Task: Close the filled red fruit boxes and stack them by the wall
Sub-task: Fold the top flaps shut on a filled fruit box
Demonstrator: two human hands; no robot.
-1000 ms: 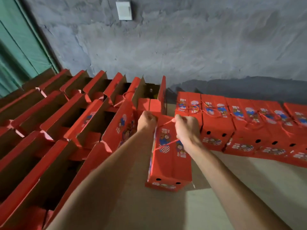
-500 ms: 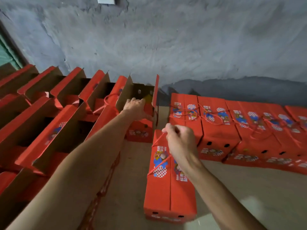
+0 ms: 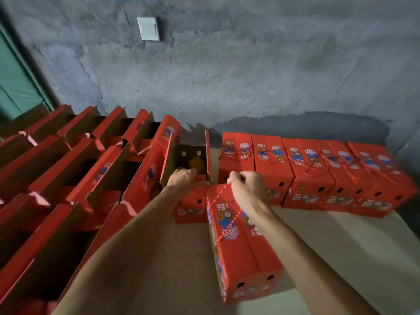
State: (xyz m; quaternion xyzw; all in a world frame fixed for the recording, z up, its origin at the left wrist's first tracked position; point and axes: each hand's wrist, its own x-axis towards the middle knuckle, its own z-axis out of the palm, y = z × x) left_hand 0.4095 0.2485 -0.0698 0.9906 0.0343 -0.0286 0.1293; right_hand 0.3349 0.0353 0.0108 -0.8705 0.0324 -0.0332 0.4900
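A closed red fruit box (image 3: 244, 253) hangs in the middle foreground. My right hand (image 3: 248, 189) grips its red-and-white cord handle (image 3: 218, 196) at the top. Just left of it stands an open red box (image 3: 188, 178) with its flaps up and yellow fruit inside. My left hand (image 3: 185, 179) rests on that open box's near end flap, fingers reaching over the edge. A row of closed red boxes (image 3: 311, 176) with tied cords lines the grey wall (image 3: 227, 83) on the right.
Several rows of open red boxes (image 3: 75, 178) with raised flaps fill the left side. A green door (image 3: 16, 83) stands at far left. Pale floor (image 3: 329, 246) lies in front of the closed row. A white switch plate (image 3: 148, 28) is on the wall.
My left hand let go of the closed box and moved to the open box beside it. My right hand now carries the closed box alone by its cord, nearer to me.
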